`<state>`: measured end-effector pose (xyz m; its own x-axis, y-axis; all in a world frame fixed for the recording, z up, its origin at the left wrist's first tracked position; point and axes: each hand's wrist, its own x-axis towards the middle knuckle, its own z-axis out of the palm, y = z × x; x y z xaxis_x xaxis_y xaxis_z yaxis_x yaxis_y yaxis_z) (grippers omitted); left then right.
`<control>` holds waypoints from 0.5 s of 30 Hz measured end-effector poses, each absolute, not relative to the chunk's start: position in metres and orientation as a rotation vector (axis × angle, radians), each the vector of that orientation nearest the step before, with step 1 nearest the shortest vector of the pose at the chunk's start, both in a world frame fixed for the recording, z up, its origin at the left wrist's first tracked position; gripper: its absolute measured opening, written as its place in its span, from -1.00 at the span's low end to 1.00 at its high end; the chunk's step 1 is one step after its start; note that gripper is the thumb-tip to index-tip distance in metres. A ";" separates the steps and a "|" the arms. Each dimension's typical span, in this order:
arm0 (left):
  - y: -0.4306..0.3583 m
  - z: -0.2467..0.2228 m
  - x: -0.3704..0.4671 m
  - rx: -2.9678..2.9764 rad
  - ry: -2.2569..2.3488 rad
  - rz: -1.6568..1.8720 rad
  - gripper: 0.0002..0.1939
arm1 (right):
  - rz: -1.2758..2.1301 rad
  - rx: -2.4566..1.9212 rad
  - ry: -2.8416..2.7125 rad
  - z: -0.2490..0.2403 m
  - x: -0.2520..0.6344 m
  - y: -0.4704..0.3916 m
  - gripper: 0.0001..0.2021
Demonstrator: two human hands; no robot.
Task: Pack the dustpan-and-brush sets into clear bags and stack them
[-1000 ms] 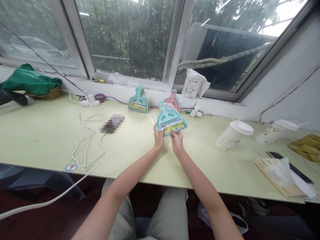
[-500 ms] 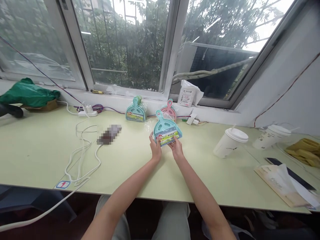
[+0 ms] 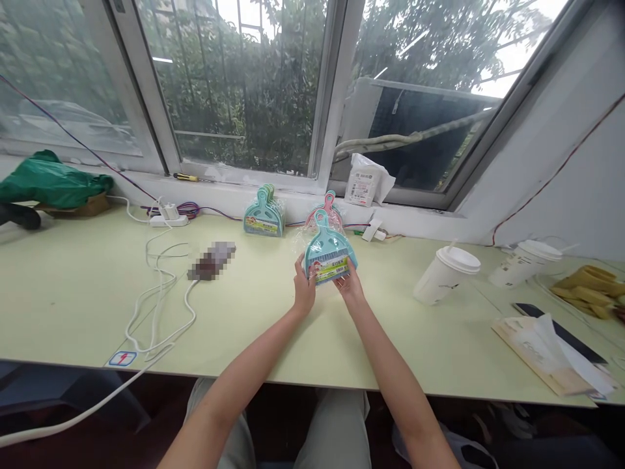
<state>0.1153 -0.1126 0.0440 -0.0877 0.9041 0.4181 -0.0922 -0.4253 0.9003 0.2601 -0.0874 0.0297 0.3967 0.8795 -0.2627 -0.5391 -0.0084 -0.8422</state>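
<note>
Between my hands is a teal dustpan-and-brush set (image 3: 329,251) in clear plastic wrap, its handle pointing up and away from me. My left hand (image 3: 305,286) grips the lower left edge, thumb at the front. At the lower right, my right hand (image 3: 350,283) holds it with the thumb on the yellow label and fingers beneath. Just behind stands a pink dustpan set (image 3: 330,204), partly hidden by the teal one. Several wrapped teal dustpan sets (image 3: 263,212) stand together further left, against the wall below the window.
White lidded cups (image 3: 446,273) stand to the right, near a tissue pack (image 3: 532,352) and a dark phone (image 3: 561,332). White cables (image 3: 159,293) trail across the left of the table (image 3: 254,326) from a power strip (image 3: 168,220). A green bag (image 3: 53,182) lies far left.
The held teal dustpan set has turned more upright and shifted slightly right. Both hands have moved with it, still gripping its lower edge. The view has shifted slightly.
</note>
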 end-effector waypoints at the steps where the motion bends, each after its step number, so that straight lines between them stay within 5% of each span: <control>1: -0.113 0.044 0.115 1.405 0.936 1.616 -0.43 | 1.179 -1.089 -0.383 0.031 0.261 -0.088 -0.64; 11: -0.110 0.045 0.112 1.372 0.961 1.692 -0.43 | 1.203 -0.909 -0.640 0.032 0.255 -0.088 -0.67; 15: -0.088 0.051 0.096 1.395 0.868 1.554 -0.25 | 1.191 -0.845 -0.643 0.028 0.251 -0.088 -0.63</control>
<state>0.0958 -0.0883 0.0513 -0.0141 0.9173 0.3979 -0.1424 -0.3958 0.9072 0.2510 -0.0882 0.0275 0.2628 0.9648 -0.0020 -0.5275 0.1419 -0.8376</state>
